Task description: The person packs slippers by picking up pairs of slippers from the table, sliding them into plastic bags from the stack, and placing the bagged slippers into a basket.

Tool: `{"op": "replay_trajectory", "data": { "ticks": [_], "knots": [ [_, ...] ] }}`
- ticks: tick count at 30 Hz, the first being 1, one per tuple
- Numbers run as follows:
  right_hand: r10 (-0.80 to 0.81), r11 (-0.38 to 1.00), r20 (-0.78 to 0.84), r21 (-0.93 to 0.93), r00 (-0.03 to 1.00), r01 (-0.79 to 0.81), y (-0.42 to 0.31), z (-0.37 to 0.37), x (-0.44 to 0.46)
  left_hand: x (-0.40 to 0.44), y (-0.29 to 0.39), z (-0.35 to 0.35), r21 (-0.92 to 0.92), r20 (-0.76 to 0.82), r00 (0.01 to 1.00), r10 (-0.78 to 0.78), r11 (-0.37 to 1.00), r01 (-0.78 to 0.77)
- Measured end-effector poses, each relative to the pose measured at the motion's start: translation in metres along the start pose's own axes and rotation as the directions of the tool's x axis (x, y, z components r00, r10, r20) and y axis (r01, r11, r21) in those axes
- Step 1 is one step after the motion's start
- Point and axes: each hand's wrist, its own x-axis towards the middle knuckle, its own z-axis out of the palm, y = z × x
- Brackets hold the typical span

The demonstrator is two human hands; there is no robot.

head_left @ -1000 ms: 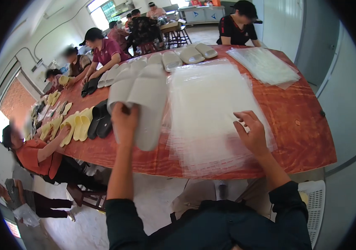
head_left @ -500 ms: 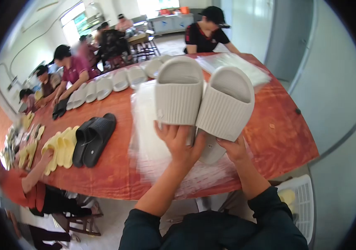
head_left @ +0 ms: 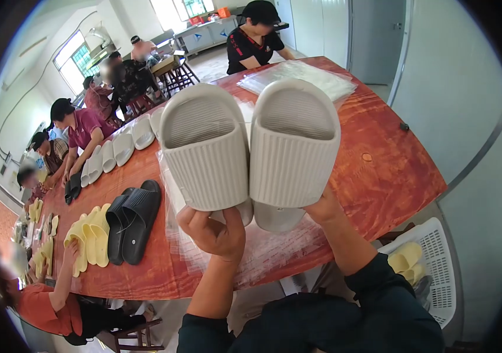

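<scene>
Two light grey slide sandals with ribbed straps are held up side by side above the table, toes away from me. My left hand [head_left: 215,230] is closed on the heel end of the left grey slide [head_left: 209,170]. Around the lower right side of the right grey slide [head_left: 293,167] my right hand [head_left: 322,206] is closed; its fingers are partly hidden behind the shoe. Beneath the pair lies a stack of clear plastic bags [head_left: 262,259] on the red-brown table [head_left: 389,167].
Left of the bags stand black slides [head_left: 136,220] and yellow slides [head_left: 95,235]; a row of grey slides [head_left: 122,148] runs along the far side. More bags [head_left: 304,79] lie at the back. A white basket [head_left: 442,282] holds yellow slides. Co-workers sit around the table.
The two grey slides have come closer to me and now stand more upright and parallel. My left hand has shifted to the left slide's heel end. The camera view has turned slightly.
</scene>
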Motion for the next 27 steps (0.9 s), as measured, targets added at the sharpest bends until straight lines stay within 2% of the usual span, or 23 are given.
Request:
{"op": "replay_trajectory", "data": {
  "ticks": [1,3,5,6,7,9,10,11,12,15,16,17,19,20,21,22,23,24,25,27],
  "knots": [
    [0.040,0.999,-0.015,0.030,0.999,-0.039,0.000,-0.003,-0.002,-0.001,-0.004,-0.001,0.007,0.000,1.000,0.005,1.000,-0.005],
    [0.085,0.994,-0.011,0.074,0.996,-0.084,0.002,-0.010,-0.007,0.002,-0.010,-0.004,-0.027,-0.112,0.994,-0.002,1.000,-0.001],
    [0.141,0.987,-0.056,0.090,0.988,-0.136,0.007,-0.015,-0.013,0.009,0.005,-0.003,-0.062,-0.146,0.949,-0.280,0.960,0.274],
    [0.163,0.983,-0.062,0.101,0.985,-0.157,0.009,-0.018,-0.014,0.018,0.008,0.004,-0.188,-0.207,0.908,-0.363,0.926,0.327],
    [0.150,0.984,-0.078,0.112,0.986,-0.141,0.010,-0.020,-0.014,0.024,0.004,-0.001,-0.090,-0.132,0.919,-0.372,0.928,0.363],
    [0.145,0.982,-0.076,0.137,0.987,-0.133,0.011,-0.019,-0.012,0.028,-0.014,-0.011,0.052,0.002,0.943,-0.333,0.942,0.333],
    [0.138,0.988,-0.085,0.080,0.987,-0.131,0.009,-0.018,-0.011,0.029,-0.023,-0.015,0.118,0.069,0.948,-0.312,0.946,0.302],
    [0.136,0.990,-0.080,0.056,0.987,-0.132,0.008,-0.015,-0.010,0.025,-0.025,-0.009,-0.246,0.037,0.872,-0.489,0.841,0.482],
    [0.135,0.991,-0.075,0.031,0.988,-0.133,0.007,-0.012,-0.008,0.025,-0.019,-0.007,-0.448,0.087,0.823,-0.561,0.716,0.535],
    [0.107,0.989,-0.090,-0.091,0.990,-0.116,0.006,-0.005,-0.004,0.023,-0.010,-0.003,-0.524,0.070,0.816,-0.574,0.675,0.520],
    [0.093,0.996,-0.101,-0.006,0.991,-0.094,0.005,-0.003,-0.004,0.022,-0.010,-0.002,-0.460,0.055,0.854,-0.518,0.746,0.482],
    [0.080,0.997,-0.113,0.027,0.990,-0.078,0.002,-0.005,-0.007,0.022,-0.008,-0.002,-0.472,0.061,0.852,-0.519,0.738,0.483],
    [0.095,0.993,-0.163,0.084,0.982,-0.082,0.002,-0.014,-0.020,0.022,-0.006,-0.004,-0.286,0.012,0.906,-0.424,0.866,0.409],
    [-0.001,0.976,-0.005,-0.219,1.000,0.000,-0.020,-0.004,-0.007,0.020,-0.006,-0.006,-0.197,0.022,0.925,-0.379,0.906,0.375],
    [-0.097,0.869,0.154,-0.469,0.983,0.159,-0.041,0.007,0.007,0.017,-0.007,-0.009,-0.107,0.032,0.943,-0.332,0.937,0.334],
    [-0.134,0.770,0.174,-0.601,0.976,0.213,-0.047,0.005,0.004,0.010,-0.007,-0.009,-0.078,0.058,0.936,-0.347,0.933,0.351],
    [-0.162,0.648,0.196,-0.718,0.967,0.254,-0.053,0.002,-0.002,0.011,-0.004,-0.004,-0.355,0.093,0.920,-0.380,0.851,0.387],
    [-0.202,0.622,0.146,-0.745,0.968,0.242,-0.060,0.006,-0.009,0.012,0.000,0.001,-0.599,0.127,0.902,-0.412,0.693,0.401],
    [-0.202,0.606,0.114,-0.765,0.973,0.216,-0.065,0.006,-0.016,0.009,-0.002,0.005,-0.600,0.082,0.938,-0.336,0.735,0.316],
    [-0.211,0.668,0.031,-0.725,0.977,0.168,-0.075,0.000,-0.028,0.009,0.002,0.011,-0.581,0.009,0.984,-0.177,0.800,0.149]
  ]
}}
